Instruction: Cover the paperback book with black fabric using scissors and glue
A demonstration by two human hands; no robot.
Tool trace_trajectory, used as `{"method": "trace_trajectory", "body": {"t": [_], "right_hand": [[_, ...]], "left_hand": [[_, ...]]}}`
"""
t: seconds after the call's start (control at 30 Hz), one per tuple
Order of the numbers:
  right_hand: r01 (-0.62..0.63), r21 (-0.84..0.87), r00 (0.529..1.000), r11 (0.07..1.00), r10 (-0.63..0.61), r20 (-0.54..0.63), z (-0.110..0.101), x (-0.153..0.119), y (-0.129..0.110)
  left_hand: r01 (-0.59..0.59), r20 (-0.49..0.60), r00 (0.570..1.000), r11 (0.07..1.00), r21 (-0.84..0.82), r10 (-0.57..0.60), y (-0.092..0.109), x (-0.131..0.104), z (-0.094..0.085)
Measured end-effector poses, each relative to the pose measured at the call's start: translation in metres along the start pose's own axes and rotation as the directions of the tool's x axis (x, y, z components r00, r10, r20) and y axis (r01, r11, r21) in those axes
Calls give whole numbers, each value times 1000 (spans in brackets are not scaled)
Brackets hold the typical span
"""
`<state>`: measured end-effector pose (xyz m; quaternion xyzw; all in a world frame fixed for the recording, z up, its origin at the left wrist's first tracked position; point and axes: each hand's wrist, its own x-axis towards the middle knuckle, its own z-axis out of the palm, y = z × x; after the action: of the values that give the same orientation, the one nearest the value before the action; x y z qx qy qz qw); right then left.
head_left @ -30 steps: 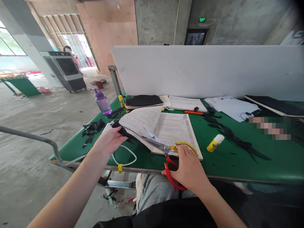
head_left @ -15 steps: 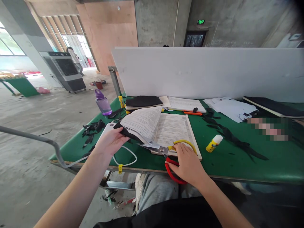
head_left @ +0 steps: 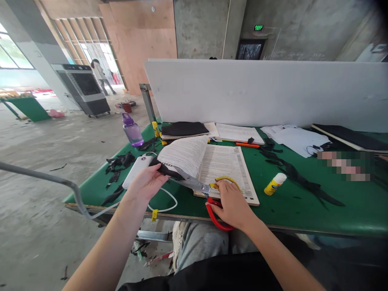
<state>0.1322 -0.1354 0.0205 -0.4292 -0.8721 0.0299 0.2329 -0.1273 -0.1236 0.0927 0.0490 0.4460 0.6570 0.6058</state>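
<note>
An open book (head_left: 222, 167) lies on the green table, its left part lifted and curving up. My left hand (head_left: 150, 178) pinches the raised left edge, where black material (head_left: 169, 171) sticks out from under the pages. In my right hand (head_left: 232, 202) is a pair of scissors (head_left: 218, 218) with one red and one yellow handle loop. The blades point left and lie against the black material at the lower edge of the raised part. Behind my left hand rests a white device (head_left: 137, 169) with a white cable (head_left: 170, 208).
A glue stick (head_left: 275, 184) stands tilted-looking right of the book. Black scraps (head_left: 119, 161) lie at left, black strips (head_left: 306, 184) at right. A purple bottle (head_left: 132, 130) is near the left edge. Black-covered books (head_left: 184, 128) and papers (head_left: 298, 139) line the white panel (head_left: 257, 93).
The scissors have moved slightly left and up, their blades further along the black material. My left hand has shifted a little right, still pinching the edge. The background person has moved right.
</note>
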Motion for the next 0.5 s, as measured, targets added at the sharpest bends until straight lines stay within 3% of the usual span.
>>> {"method": "trace_trajectory", "body": {"t": [0.5], "right_hand": [[-23,-78,990,997,33,136,-8,3,-4]], "left_hand": [[14,5,1000,992,-129,-14,-9,4,-4]]}}
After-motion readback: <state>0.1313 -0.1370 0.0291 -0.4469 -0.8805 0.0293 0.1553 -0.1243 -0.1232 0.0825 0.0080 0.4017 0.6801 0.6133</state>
